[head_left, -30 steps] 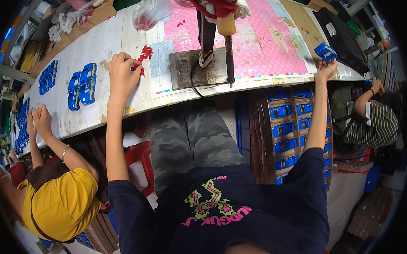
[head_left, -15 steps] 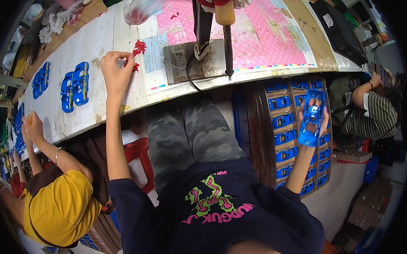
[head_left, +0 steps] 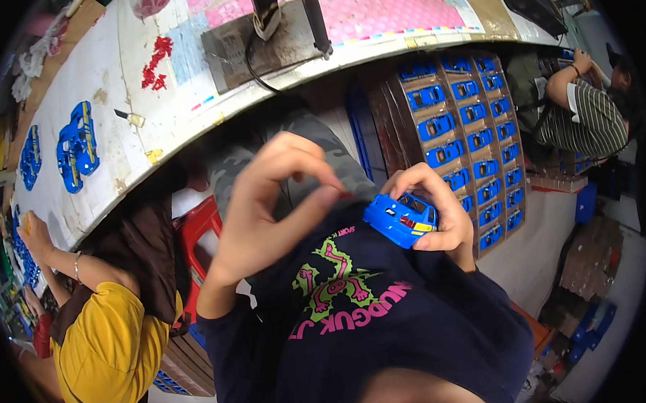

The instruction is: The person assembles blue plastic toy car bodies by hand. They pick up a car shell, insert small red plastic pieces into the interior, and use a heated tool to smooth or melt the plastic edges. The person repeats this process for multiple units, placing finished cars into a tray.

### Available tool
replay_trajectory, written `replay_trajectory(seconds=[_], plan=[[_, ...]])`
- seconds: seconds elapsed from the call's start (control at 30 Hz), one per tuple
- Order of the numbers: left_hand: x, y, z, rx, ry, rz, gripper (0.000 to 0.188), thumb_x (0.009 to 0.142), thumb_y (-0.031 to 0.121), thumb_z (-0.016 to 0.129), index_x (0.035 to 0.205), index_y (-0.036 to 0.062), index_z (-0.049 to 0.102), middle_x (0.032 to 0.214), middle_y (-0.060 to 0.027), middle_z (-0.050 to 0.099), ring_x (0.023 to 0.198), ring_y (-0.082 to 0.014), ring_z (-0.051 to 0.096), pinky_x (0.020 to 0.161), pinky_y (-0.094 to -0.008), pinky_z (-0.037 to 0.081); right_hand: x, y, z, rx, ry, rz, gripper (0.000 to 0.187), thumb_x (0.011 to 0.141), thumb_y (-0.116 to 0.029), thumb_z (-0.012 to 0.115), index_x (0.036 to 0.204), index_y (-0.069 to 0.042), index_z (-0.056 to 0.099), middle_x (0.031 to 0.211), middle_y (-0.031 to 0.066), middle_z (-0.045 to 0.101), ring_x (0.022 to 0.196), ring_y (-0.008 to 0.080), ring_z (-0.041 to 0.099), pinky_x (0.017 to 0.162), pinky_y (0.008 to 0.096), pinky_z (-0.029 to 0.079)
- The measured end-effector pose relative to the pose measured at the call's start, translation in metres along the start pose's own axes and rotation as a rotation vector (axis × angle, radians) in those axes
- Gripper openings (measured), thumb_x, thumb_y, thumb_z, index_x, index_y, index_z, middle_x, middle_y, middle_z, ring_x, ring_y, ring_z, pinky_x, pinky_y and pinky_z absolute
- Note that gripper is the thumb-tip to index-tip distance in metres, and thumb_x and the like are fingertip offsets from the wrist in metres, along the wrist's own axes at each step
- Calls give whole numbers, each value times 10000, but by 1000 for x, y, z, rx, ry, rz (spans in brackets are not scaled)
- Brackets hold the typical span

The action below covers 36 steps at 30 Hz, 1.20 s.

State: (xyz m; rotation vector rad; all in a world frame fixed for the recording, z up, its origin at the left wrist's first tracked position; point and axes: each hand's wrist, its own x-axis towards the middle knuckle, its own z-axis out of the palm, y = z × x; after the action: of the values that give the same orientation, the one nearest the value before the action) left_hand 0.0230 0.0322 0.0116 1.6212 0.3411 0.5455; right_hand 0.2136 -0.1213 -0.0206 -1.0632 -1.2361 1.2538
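Observation:
My right hand [head_left: 444, 212] holds a blue toy car [head_left: 399, 218] in front of my chest, roof turned toward my left. My left hand [head_left: 276, 200] is raised just left of the car, thumb and forefinger pinched together, their tips almost touching its front end. Anything between those fingertips is too small to see. Both hands are over my dark printed shirt [head_left: 356, 301], well back from the white workbench [head_left: 106, 196].
On the bench lie a small pile of red parts [head_left: 155, 63], blue car bodies [head_left: 75, 146] and a metal press base [head_left: 255, 42]. Stacked trays of blue cars [head_left: 472, 144] stand under the bench. A person in yellow [head_left: 106, 348] sits at left, another in stripes [head_left: 586, 121] at right.
My left hand left the red parts on the bench and came down to my chest. My right hand brought the blue car up from beside the trays to meet it.

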Motion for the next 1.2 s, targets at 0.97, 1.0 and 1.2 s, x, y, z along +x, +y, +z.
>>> replay_trajectory(seconds=[0.97, 1.0, 1.2], plan=[[-6, -5, 12, -309, -238, -378, 76, 746, 60, 588, 793, 7, 561, 847, -39, 451, 785, -95, 445, 703, -221, 359, 15, -15, 8, -400, -126, -291, 562, 581, -271, 729, 974, 24, 457, 828, 207, 540, 701, 280, 578, 600, 315, 464], [-6, -6, 11, -293, -235, -370, 75, 742, 61, 594, 787, 9, 565, 839, -38, 452, 783, -97, 445, 703, -223, 358, 15, -15, 8, -410, -125, -302, 559, 583, -275, 726, 973, 22, 458, 824, 207, 541, 692, 277, 579, 593, 312, 464], [-6, -9, 11, -249, -222, -317, 90, 711, 54, 627, 763, 13, 567, 823, -38, 449, 783, -113, 445, 720, -231, 354, 18, -22, 10, -388, -85, -255, 467, 587, -242, 709, 931, -6, 500, 817, 133, 546, 699, 288, 565, 608, 317, 455]])
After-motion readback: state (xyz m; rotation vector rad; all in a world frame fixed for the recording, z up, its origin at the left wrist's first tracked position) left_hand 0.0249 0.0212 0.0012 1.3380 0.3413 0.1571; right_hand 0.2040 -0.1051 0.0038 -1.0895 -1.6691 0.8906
